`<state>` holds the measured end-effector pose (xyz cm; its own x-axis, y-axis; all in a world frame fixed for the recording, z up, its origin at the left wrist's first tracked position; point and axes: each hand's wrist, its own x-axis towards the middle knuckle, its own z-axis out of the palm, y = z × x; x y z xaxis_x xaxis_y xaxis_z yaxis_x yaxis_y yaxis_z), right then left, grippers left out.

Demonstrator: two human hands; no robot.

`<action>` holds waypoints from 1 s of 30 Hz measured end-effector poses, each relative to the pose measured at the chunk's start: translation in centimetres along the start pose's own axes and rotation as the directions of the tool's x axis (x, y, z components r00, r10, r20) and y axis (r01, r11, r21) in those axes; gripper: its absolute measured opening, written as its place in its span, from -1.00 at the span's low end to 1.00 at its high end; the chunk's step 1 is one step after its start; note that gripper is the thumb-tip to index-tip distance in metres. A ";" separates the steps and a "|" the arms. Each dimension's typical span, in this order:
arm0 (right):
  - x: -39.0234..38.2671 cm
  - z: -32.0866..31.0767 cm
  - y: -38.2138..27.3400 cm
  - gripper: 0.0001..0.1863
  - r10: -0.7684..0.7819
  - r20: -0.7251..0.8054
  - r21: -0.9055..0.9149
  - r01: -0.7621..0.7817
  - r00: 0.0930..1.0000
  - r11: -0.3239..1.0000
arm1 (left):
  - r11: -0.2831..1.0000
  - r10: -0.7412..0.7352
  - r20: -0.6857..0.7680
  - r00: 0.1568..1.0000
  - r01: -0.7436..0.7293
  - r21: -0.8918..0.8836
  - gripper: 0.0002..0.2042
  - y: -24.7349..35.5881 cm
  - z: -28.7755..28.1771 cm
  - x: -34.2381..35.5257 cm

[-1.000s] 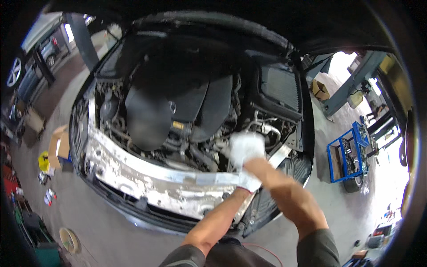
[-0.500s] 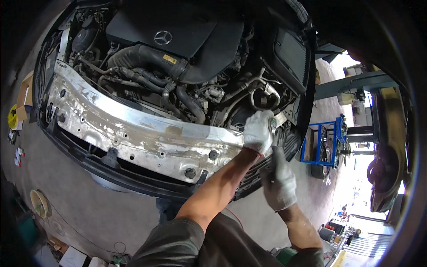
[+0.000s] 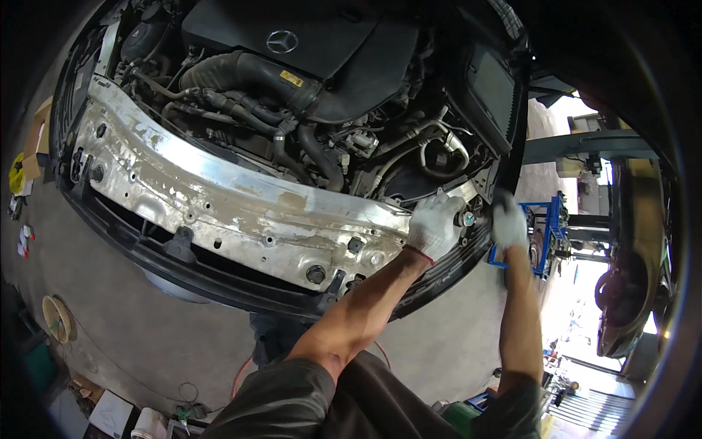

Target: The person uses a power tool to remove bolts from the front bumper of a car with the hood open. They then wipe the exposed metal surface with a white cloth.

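My left hand [image 3: 433, 225], in a white knitted glove with a red cuff, is at the front right corner of the engine bay. Its fingers are curled against a ratchet [image 3: 468, 218], whose round metal head shows a teal centre. Just to the right is my right hand [image 3: 510, 225], also gloved and smeared by motion. Whether its fingers hold the tool's handle is unclear. The bare metal front crossmember [image 3: 219, 197] runs leftward from my left hand, with bolts and holes along it. Whatever lies under the ratchet head is hidden.
Behind the crossmember are black hoses [image 3: 318, 157] and a dark engine cover [image 3: 292, 62]. The black front bumper edge [image 3: 139, 252] curves along the near side. A blue wheeled cart [image 3: 545, 219] and a lift arm [image 3: 585, 148] stand to the right. A hose reel [image 3: 58, 318] lies on the floor at left.
My right hand has swung up and to the right, from below the ratchet head to beside it. My left hand stays at the tool. The view has shifted slightly.
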<state>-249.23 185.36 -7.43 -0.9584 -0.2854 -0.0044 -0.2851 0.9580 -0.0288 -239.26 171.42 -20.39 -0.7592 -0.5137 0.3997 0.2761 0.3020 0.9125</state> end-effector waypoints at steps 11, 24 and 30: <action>-7.7 -3.0 -19.5 -0.51 -0.461 0.267 -0.122 0.504 0.846 0.855 | 0.938 -0.129 0.172 0.977 0.177 -0.298 -0.57 -2.1 1.0 0.7; -10.4 0.8 0.9 -0.53 -0.055 -0.108 0.022 0.058 0.993 0.998 | 0.993 -0.114 0.020 0.993 0.114 -0.003 -0.70 -0.1 1.9 0.6; -12.7 -2.4 -14.9 -0.47 -0.624 0.161 -0.168 0.644 0.765 0.746 | 0.985 -0.090 0.050 0.995 0.096 -0.142 -0.69 -1.0 4.6 -1.1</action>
<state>-232.85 174.81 -4.51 -0.5532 -0.8200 -0.1467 -0.8321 0.5358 0.1431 -241.41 175.35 -22.15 -0.8097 -0.4975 0.3112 0.2824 0.1344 0.9498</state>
